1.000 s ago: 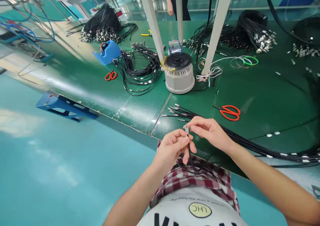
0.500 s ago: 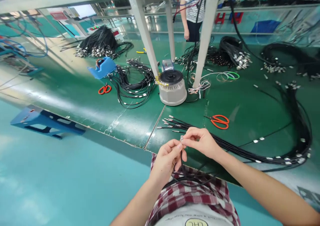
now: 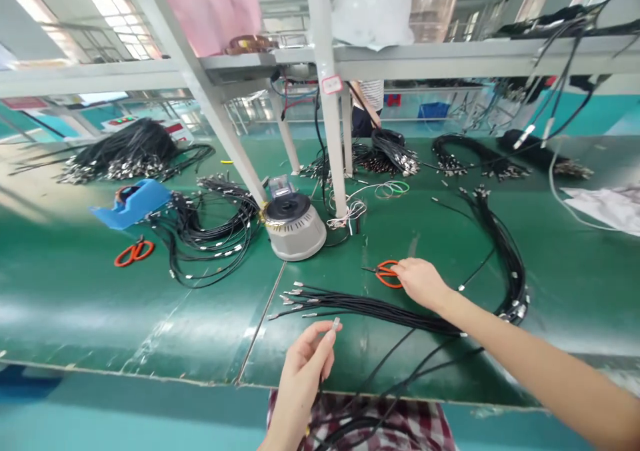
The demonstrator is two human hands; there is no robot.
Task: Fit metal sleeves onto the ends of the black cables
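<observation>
Far to the left, beyond the left hand (image 3: 304,361), cable heap (image 3: 125,146): black cables are piled, with pale metallic ends massed along the near side.
Blue holder (image 3: 145,201): placed forward and left of the left hand; a roll is seated in it.
Red-handled scissors (image 3: 134,252): laid flat on the bench, left of the left hand and on the near side of the blue holder.
Looped cables (image 3: 220,228): laid out forward and left of the left hand; white tags are noted along them.
Grey unit (image 3: 299,234): stood directly ahead of the left hand, topped by a black disc.
Left hand: closed lightly, with thumb and forefinger pinched on a connector.
Connector (image 3: 336,324): small and pale, held upright at the left fingertips, clear of the bench.
Cable bundle (image 3: 380,308): laid between the two hands, tipped ends to the left; its run is crossed by the right forearm.
Orange-handled snips (image 3: 389,273): lying flat at the right fingertips, blades pointed left.
Right hand (image 3: 421,283): fingers touched to the handle loop; whether a grip has been closed cannot be told.
White sheet (image 3: 607,206): crumpled, well to the right of the right hand.
</observation>
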